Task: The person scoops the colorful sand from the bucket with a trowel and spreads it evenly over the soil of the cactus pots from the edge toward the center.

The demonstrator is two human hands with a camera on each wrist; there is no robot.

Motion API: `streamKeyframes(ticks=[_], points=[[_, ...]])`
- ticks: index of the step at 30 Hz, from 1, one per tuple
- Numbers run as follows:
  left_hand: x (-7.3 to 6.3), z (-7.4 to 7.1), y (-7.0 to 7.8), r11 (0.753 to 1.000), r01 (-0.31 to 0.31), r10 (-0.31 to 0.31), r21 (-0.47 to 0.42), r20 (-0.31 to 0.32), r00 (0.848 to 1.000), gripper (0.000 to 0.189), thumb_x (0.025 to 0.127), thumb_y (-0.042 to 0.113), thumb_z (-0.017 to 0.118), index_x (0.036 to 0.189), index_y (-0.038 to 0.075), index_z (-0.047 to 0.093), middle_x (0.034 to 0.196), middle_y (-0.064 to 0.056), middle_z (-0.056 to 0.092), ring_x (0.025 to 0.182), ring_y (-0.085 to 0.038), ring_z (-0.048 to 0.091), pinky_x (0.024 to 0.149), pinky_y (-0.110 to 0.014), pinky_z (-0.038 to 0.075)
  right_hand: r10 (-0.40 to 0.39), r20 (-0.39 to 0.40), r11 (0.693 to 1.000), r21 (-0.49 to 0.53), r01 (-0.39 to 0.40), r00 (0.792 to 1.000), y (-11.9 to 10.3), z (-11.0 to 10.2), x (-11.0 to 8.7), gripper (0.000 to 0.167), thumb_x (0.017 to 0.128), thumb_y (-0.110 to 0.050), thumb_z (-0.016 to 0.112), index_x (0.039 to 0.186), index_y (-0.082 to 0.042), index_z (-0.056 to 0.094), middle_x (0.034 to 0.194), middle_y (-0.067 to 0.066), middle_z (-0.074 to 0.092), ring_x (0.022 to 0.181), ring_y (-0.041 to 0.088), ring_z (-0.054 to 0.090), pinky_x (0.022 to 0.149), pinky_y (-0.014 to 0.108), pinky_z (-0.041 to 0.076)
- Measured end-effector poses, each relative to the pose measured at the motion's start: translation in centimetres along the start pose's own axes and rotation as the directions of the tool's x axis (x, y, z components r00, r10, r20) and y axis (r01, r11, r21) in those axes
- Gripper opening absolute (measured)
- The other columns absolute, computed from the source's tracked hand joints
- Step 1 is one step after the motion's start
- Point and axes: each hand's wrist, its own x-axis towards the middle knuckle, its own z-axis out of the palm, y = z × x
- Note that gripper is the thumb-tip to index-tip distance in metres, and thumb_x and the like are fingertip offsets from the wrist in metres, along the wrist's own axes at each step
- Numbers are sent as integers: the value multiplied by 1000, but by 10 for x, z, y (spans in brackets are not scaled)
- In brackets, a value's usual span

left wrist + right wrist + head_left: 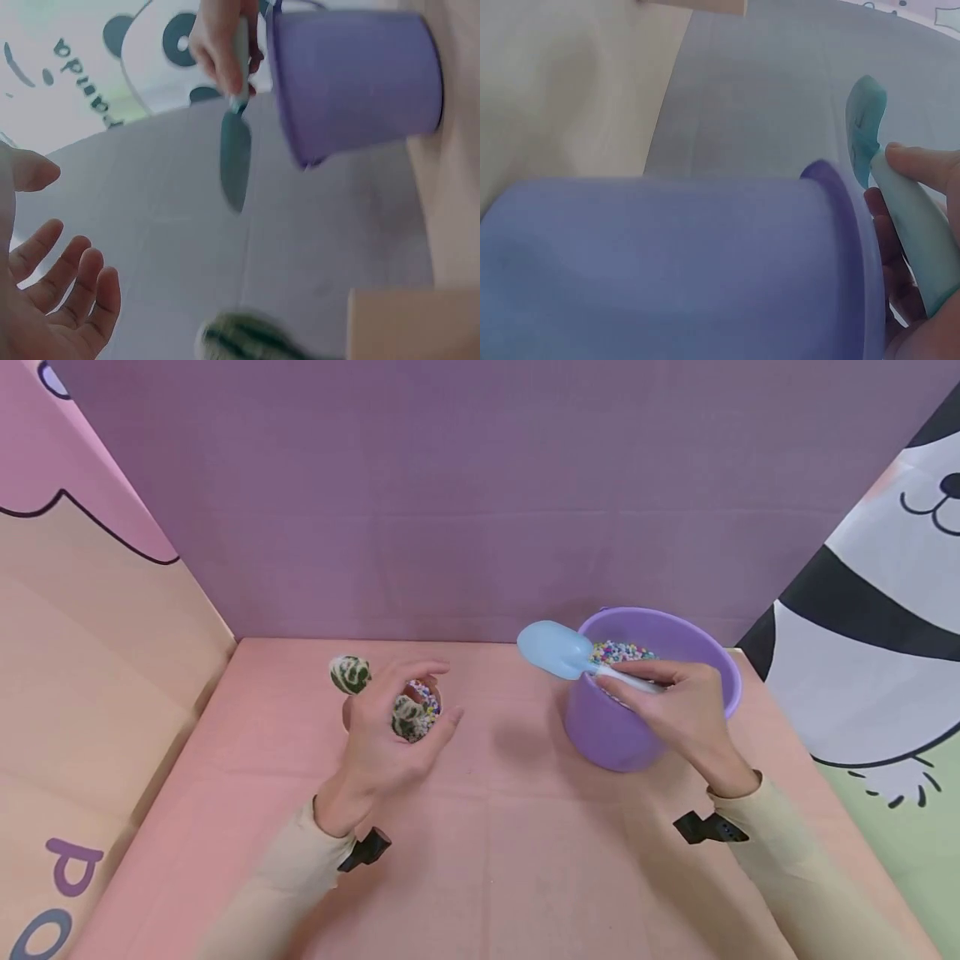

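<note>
My right hand grips a small light-blue scoop by its pale handle, just over the near rim of a purple bucket. The blade points left, past the rim. Small multicoloured beads lie inside the bucket. On the left, my left hand hovers with thumb and fingers spread above a small plant pot, holding nothing. Beads and a variegated green-and-white leaf show in the pot between thumb and fingers. Another leaf sticks out past the hand. Much of the pot is hidden.
A pink cloth covers the table. Behind it stands a purple backdrop. Printed panels flank it, with a panda on the right. Each sleeve carries a black wrist camera.
</note>
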Motion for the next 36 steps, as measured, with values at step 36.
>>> streamKeyframes(ticks=[36], points=[[15, 118, -40, 941, 323, -336, 99, 371, 866, 52, 97, 33, 76, 144, 16, 64, 147, 0, 64, 132, -17, 62, 99, -36, 60, -30, -11, 955, -295, 26, 999, 42, -56, 9, 28, 83, -38, 93, 101, -17, 88, 81, -19, 73, 46, 1, 59, 45, 20, 47]])
